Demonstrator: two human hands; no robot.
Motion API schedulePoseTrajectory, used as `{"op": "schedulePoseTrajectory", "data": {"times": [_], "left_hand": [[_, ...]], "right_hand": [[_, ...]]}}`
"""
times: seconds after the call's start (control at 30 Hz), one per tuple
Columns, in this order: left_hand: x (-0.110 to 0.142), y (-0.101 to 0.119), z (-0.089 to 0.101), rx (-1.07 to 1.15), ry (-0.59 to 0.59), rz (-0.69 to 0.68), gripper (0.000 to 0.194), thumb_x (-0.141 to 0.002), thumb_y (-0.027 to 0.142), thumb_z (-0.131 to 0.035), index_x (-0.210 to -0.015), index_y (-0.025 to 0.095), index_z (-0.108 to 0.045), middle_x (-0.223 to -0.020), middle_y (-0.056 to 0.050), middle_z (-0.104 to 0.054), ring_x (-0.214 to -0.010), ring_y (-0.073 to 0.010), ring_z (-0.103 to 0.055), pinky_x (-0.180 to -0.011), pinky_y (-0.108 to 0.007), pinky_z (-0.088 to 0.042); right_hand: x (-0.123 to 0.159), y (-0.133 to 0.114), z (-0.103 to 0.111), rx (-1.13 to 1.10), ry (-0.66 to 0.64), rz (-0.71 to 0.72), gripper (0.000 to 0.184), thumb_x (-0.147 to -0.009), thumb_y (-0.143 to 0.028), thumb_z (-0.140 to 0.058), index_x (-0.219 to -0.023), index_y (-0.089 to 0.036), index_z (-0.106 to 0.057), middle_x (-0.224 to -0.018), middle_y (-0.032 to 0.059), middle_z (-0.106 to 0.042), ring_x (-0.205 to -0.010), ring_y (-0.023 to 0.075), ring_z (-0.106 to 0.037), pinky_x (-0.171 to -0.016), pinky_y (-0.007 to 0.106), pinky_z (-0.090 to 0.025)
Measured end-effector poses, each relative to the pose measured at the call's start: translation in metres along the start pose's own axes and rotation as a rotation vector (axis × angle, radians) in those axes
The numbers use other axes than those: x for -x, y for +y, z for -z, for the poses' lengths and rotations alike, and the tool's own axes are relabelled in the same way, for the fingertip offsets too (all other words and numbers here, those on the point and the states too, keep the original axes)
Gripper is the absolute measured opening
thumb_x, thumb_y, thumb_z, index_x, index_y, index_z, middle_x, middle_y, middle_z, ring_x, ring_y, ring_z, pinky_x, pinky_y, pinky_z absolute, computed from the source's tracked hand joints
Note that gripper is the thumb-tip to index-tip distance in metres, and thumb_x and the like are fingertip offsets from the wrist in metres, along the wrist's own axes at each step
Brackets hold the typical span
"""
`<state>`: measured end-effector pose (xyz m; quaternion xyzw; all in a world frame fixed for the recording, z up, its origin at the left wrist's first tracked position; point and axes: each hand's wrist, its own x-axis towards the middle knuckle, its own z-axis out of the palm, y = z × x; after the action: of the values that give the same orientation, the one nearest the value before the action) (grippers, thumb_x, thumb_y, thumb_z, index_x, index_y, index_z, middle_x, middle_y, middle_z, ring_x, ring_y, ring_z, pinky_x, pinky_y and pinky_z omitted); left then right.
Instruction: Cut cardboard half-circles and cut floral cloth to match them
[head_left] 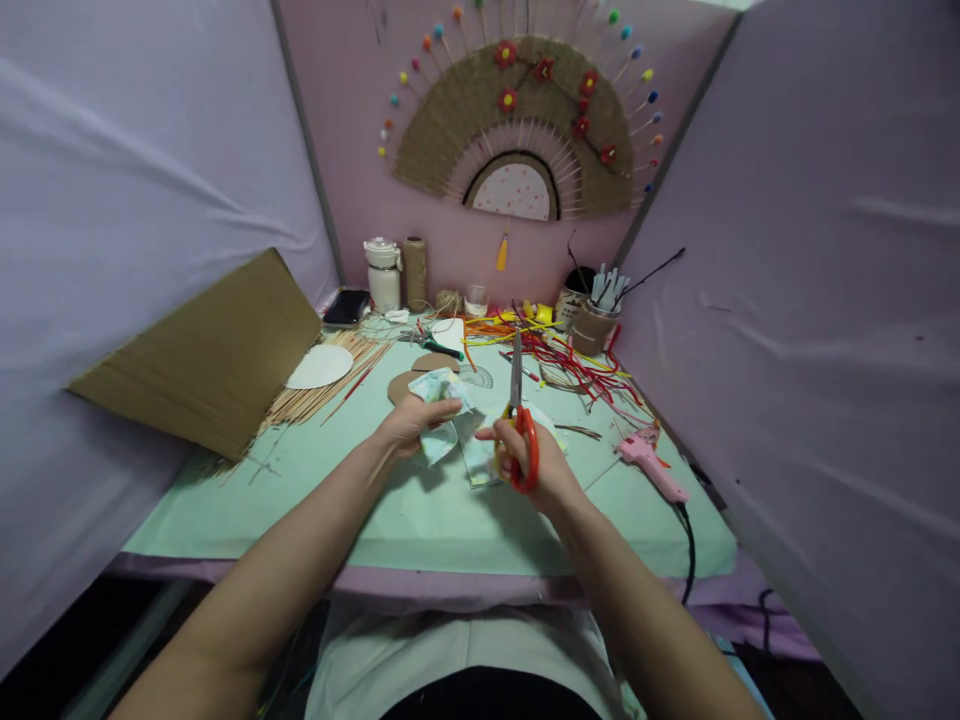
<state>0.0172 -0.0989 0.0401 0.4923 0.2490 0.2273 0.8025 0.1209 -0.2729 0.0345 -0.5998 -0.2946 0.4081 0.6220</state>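
My left hand (409,424) is closed on a crumpled piece of light blue patterned fabric (438,440), its thumb lying along the top. In my right hand (541,465) is a pair of scissors (528,445) with red handles, the blades pointing up and away from me. Under and beside the right hand lies another light blue patterned piece (480,460) on the table; whether it joins the held piece I cannot tell. Behind the left hand, brown cardboard cutouts (401,386) and a clear protractor (477,376) rest on the green tabletop (300,520).
At right lies a pink glue gun (651,465) with its black cord. Red and yellow pipe cleaners (559,360) spread at back right. Thin sticks (330,385) and a leaning cardboard sheet (210,355) are at left. Green-handled pliers (442,346), jars and a twine roll (415,272) stand behind.
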Motion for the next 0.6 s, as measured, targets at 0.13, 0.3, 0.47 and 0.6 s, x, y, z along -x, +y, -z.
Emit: {"op": "schedulePoseTrajectory", "data": {"times": [0.13, 0.3, 0.47, 0.6], "left_hand": [[0.004, -0.004, -0.002, -0.051, -0.079, -0.003, 0.047, -0.048, 0.026, -0.090, -0.087, 0.015, -0.067, -0.078, -0.002, -0.070, -0.069, -0.0152, -0.064, -0.061, -0.023, -0.048], [0.002, -0.008, 0.002, -0.069, -0.082, -0.016, 0.052, -0.049, 0.024, -0.090, -0.096, 0.016, -0.069, -0.093, -0.005, -0.072, -0.082, -0.0196, -0.066, -0.071, -0.026, -0.051], [0.000, -0.009, 0.004, -0.059, -0.083, 0.024, 0.055, -0.047, 0.025, -0.091, -0.096, 0.015, -0.068, -0.095, -0.007, -0.073, -0.082, -0.0204, -0.066, -0.070, -0.027, -0.051], [0.001, -0.007, 0.006, -0.046, -0.035, 0.026, 0.057, -0.046, 0.027, -0.091, -0.096, 0.014, -0.067, -0.087, -0.005, -0.072, -0.072, -0.0173, -0.065, -0.061, -0.024, -0.048]], "right_hand": [[-0.034, 0.005, -0.028, -0.239, 0.052, 0.012, 0.039, -0.065, -0.049, -0.075, -0.072, -0.018, -0.053, -0.048, -0.0084, -0.042, -0.042, 0.0070, -0.039, -0.041, 0.021, -0.032], [-0.047, 0.005, -0.038, -0.409, 0.276, 0.171, 0.039, -0.057, -0.032, -0.079, -0.062, -0.021, -0.042, -0.045, -0.0106, -0.039, -0.040, 0.0053, -0.035, -0.041, 0.021, -0.033], [-0.046, 0.005, -0.031, -0.317, 0.242, 0.173, 0.040, -0.060, -0.033, -0.078, -0.071, -0.022, -0.041, -0.045, -0.0113, -0.042, -0.038, 0.0067, -0.037, -0.040, 0.021, -0.032], [-0.031, 0.001, -0.016, -0.134, 0.234, 0.068, 0.041, -0.069, -0.054, -0.070, -0.079, -0.022, -0.045, -0.051, -0.0087, -0.046, -0.039, 0.0081, -0.038, -0.039, 0.022, -0.031]]}}
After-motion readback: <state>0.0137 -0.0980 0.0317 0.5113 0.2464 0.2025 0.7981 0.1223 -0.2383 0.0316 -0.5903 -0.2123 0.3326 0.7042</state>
